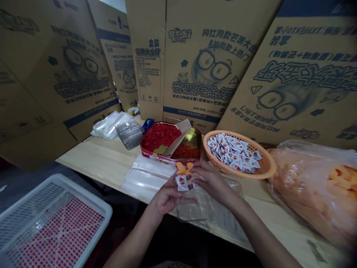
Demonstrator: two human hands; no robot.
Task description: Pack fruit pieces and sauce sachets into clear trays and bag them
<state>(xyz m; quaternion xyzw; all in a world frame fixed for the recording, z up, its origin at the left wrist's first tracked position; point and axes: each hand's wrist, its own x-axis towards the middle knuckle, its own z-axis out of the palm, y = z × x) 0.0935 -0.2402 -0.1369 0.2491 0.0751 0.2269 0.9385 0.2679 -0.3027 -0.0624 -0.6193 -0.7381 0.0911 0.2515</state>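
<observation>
Red-printed white sachet [182, 183] being pinched in the left hand [170, 197] above a clear plastic tray [195, 210].

Left to right: white plastic crate [60, 182] is sitting lower left, off the wooden table [92, 156]; clear plastic bags [111, 124] and a red tin [147, 149] holding red pieces [161, 136] are lying upper left of the hands, seemingly kept within reach. Left hand is half curled, thumb and fingers closing on the sachet. Right hand [213, 182] is curving over orange gummy pieces [182, 168] just beyond the sachet, hold unclear. Orange basket [267, 167] of sachets [231, 152] and a bulging plastic bag [312, 193] of orange pieces are sitting right.
</observation>
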